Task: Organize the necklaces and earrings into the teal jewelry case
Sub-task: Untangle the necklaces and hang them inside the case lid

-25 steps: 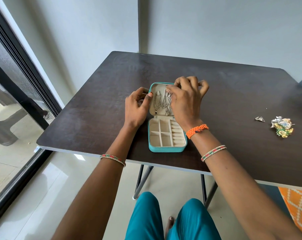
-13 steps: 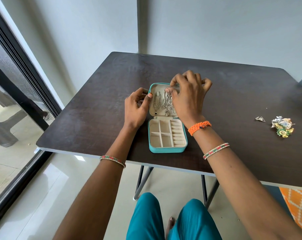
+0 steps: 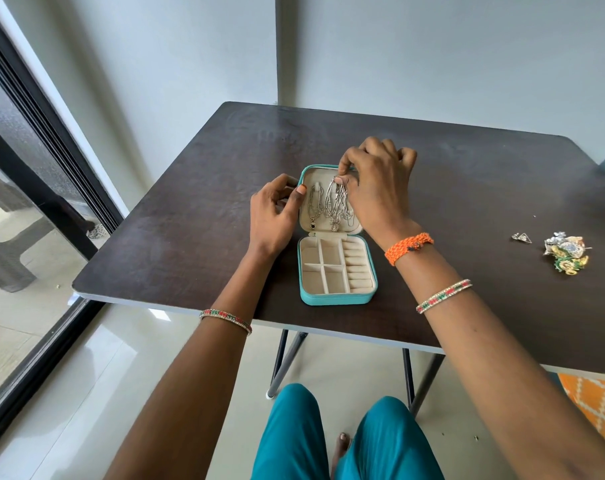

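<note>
The top end of a bunch of silver necklaces [image 3: 337,202] is pinched between thumb and forefinger of the right hand [image 3: 377,188], the remaining fingers being curled above the upper right corner of the lid; this grip is thus closed on the chains. The left edge of the lid is held by the left hand [image 3: 275,213], its thumb laid on the rim and its fingers curled behind. The teal jewelry case [image 3: 335,299] is shown lying open on the dark tabletop [image 3: 467,188] near the front edge, directly between the two hands. The necklaces are hung down the cream lining of the lid, with pendants near the hinge. The divided tray of the lower half is seen below the grip, towards the person. A small silver earring [image 3: 521,237] and a heap of coloured earrings [image 3: 567,252] are placed well apart from the case, to the right.
</note>
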